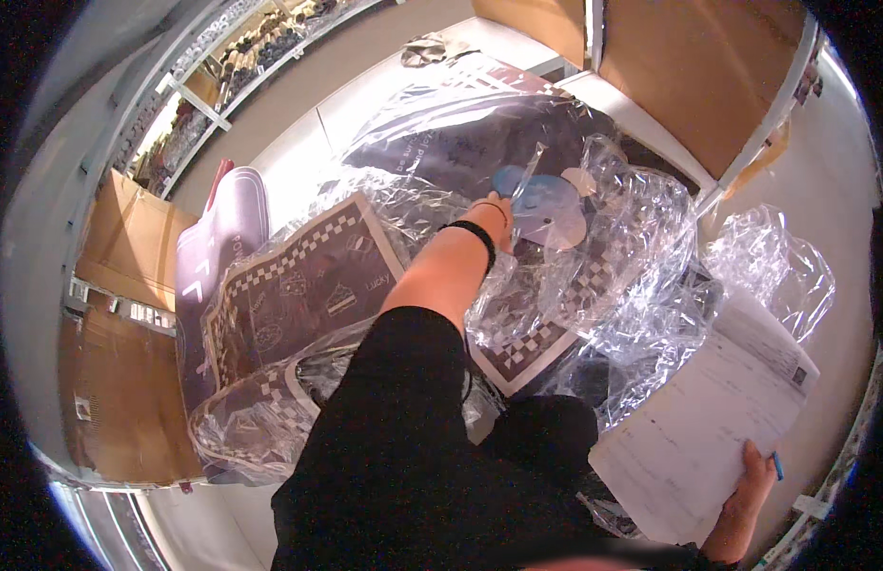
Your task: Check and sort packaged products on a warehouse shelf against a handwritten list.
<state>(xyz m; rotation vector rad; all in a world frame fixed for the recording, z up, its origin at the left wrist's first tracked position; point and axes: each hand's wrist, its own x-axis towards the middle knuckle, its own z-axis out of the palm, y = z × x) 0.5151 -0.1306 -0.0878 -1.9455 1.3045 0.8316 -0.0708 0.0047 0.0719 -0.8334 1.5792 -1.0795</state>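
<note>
Nearest, the right hand (752, 482) grips a white paper (698, 433) and a blue pen (777, 466), well apart from the mat. Farther forward, the left hand (496, 217), the nearer one, reaches to the plastic-wrapped grey mat (441, 147); whether it grips is unclear. Beyond its fingertips the mat spreads crosswise, glossy, a pale-blue cartoon animal (548, 211) printed just to their right.

1. I see the left hand (496, 219) reaching to the edge of a blue cartoon bear print (544, 211); whether it grips, I can't tell.
2. On my feed, the right hand (746, 493) holds a white paper sheet (698, 428), a blue pen (776, 465) at its fingers.
3. Left of the left hand, I spot a checkered-border mat (313, 281).
4. Crumpled clear plastic wrap (651, 214) spreads between both hands.
</note>
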